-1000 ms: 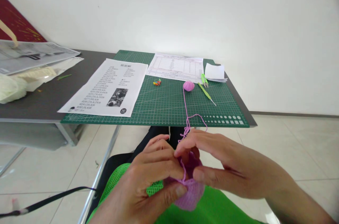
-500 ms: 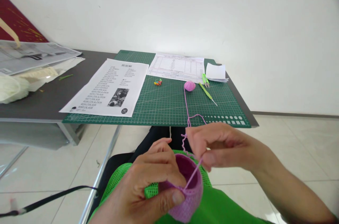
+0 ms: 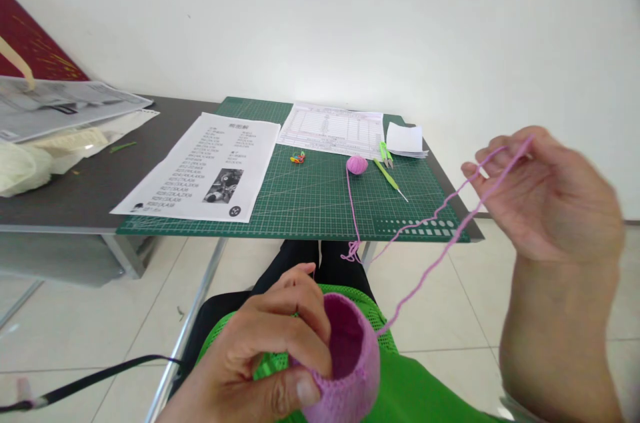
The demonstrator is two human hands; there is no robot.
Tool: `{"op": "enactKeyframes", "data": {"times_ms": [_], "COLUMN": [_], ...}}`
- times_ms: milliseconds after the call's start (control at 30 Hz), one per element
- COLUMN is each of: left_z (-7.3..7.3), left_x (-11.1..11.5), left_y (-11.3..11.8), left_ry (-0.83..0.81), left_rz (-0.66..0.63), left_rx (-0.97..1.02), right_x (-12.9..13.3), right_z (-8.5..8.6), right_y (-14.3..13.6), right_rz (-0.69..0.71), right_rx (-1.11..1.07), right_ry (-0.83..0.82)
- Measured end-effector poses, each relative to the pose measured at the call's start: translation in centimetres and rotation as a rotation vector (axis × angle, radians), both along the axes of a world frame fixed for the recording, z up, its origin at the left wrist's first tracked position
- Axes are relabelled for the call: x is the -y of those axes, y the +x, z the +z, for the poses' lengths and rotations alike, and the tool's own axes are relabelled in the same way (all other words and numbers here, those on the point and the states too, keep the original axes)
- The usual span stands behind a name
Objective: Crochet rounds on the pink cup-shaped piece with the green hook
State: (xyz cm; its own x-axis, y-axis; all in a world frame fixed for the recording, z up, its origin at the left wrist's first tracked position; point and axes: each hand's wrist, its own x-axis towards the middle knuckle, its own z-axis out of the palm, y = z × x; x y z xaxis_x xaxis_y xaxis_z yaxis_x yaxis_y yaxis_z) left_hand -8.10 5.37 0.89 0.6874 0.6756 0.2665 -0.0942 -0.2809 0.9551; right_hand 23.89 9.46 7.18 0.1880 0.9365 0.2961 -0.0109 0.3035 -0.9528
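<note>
My left hand [image 3: 280, 343] pinches the near left rim of a hollow purple crocheted piece [image 3: 353, 386], thumb outside and fingers at the opening. Its open side faces up. My right hand [image 3: 550, 196] is raised at the right, palm showing, with purple yarn [image 3: 430, 267] looped over its fingers. One strand runs from the piece's right edge up to that hand, and another drops back to a small tangle below the mat edge. From the tangle the yarn leads up to a purple ball [image 3: 357, 165] on the green cutting mat [image 3: 310, 199].
A printed sheet [image 3: 200, 166] with a photo lies left on the mat, a form [image 3: 333, 129] behind. Green snips [image 3: 386, 154], a green-handled hook [image 3: 389, 177], white slips [image 3: 405, 140] and colourful markers [image 3: 298, 157] lie around. White yarn [image 3: 23, 169] is at far left.
My right hand has moved up and right, drawing the yarn out into a long loop, and its fingers have opened out. My left hand still grips the purple piece, shifted slightly left.
</note>
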Motion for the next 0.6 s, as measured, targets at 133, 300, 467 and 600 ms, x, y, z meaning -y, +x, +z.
{"op": "enactKeyframes", "data": {"times_ms": [133,300,467,600], "left_z": [0.1,0.3,0.5,1.0], "left_x": [-0.2,-0.5,-0.7,-0.4], "left_y": [-0.3,0.0,0.1,0.3], "left_ry": [-0.008,0.004,0.034,0.072], "left_rz": [0.024,-0.002,0.018,0.033], "left_rx": [0.021,-0.001,-0.009,-0.081], "right_x": [1.9,4.2,3.8,3.8], "right_z": [-0.9,-0.9,-2.6,-3.4], "right_y": [-1.4,-4.7,-6.9,-7.7], "right_rz": [0.144,0.760,0.908,0.848], "right_rx": [0.410,0.672,0.517,0.478], "right_ry": [-0.127,-0.090,0.030,0.040]}}
